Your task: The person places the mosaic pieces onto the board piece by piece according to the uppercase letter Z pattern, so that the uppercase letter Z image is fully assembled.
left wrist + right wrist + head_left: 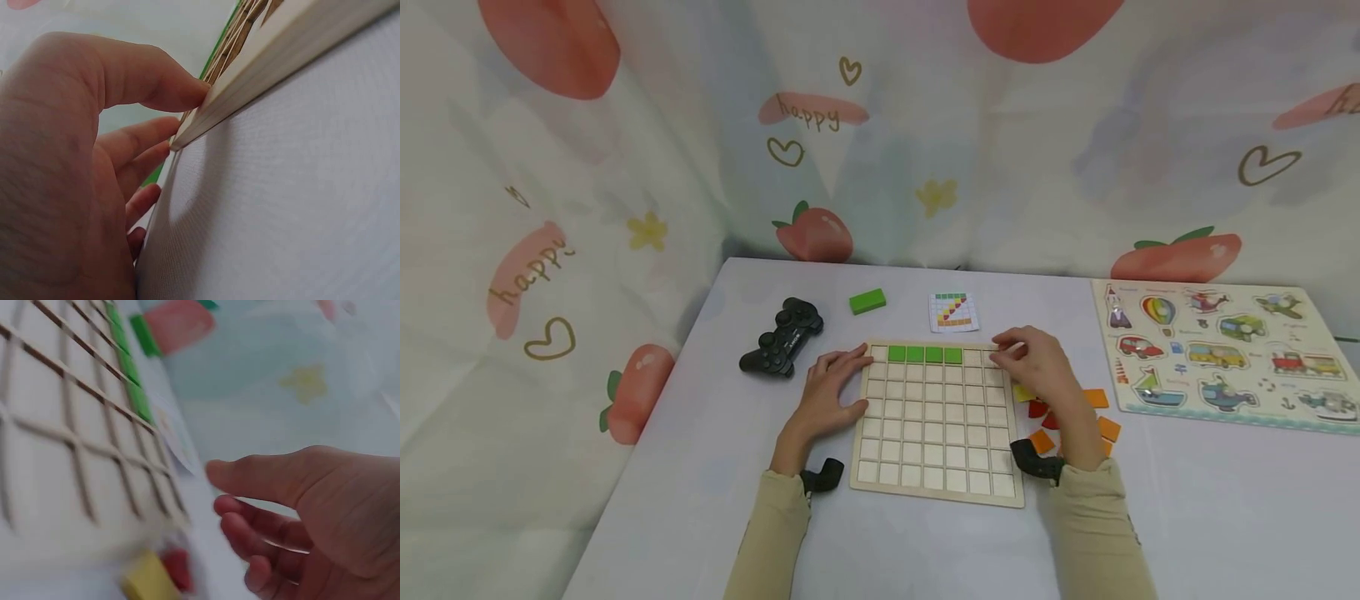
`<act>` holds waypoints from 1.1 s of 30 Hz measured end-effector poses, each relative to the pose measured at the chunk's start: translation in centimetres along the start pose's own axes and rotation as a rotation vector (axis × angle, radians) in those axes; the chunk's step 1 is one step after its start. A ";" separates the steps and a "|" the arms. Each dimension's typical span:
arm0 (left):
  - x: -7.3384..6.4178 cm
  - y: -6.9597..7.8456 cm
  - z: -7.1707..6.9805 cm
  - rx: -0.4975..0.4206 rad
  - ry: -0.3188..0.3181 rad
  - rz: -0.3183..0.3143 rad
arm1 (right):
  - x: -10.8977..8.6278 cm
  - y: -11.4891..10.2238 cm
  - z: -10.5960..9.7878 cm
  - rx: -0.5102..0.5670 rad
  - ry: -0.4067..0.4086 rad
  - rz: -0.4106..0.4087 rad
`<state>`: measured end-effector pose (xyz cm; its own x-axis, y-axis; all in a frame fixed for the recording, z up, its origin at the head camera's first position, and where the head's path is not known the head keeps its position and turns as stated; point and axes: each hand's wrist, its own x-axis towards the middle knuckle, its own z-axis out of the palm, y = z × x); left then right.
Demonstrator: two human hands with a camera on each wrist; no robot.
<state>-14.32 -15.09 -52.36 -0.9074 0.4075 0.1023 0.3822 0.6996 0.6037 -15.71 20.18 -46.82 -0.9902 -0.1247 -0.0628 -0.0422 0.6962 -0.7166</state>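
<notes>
A wooden grid board lies on the table, with several green square tiles set side by side in its far row. At the board's left edge, my left hand touches the rim with thumb and fingertips spread apart; the left wrist view shows the thumb against the wooden side. My right hand is by the far right corner, its fingers loosely bent and nothing between them in the right wrist view. Below it, partly hidden by the forearm, lie yellow, red and orange tiles.
Behind the board lie a small card with a coloured grid pattern and a green block. A black game controller sits at the left. A picture puzzle board with vehicles occupies the right. Printed curtains hang behind the table.
</notes>
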 end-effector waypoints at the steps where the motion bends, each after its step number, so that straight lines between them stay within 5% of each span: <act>1: 0.0 0.0 0.0 -0.001 0.001 0.001 | -0.3 0.4 -1.0 -0.004 -0.012 0.022; 8: -0.1 0.0 0.0 -0.009 0.010 0.010 | -2.3 3.2 -5.8 -0.047 -0.118 0.153; 16: -0.3 -0.1 0.1 -0.012 0.028 0.020 | -2.9 4.3 -6.1 -0.014 -0.220 0.242; 25: -0.3 0.1 0.1 -0.025 0.038 0.024 | -2.2 4.6 -4.6 -0.097 0.031 0.216; 33: -0.1 0.1 0.1 -0.024 0.024 0.017 | -2.3 4.4 -4.6 -0.103 -0.012 0.249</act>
<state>-14.15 -15.04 -52.44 -0.9049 0.4049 0.1313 0.3936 0.6783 0.6205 -14.20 26.78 -46.68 -0.9702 0.0516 -0.2367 0.1885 0.7744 -0.6040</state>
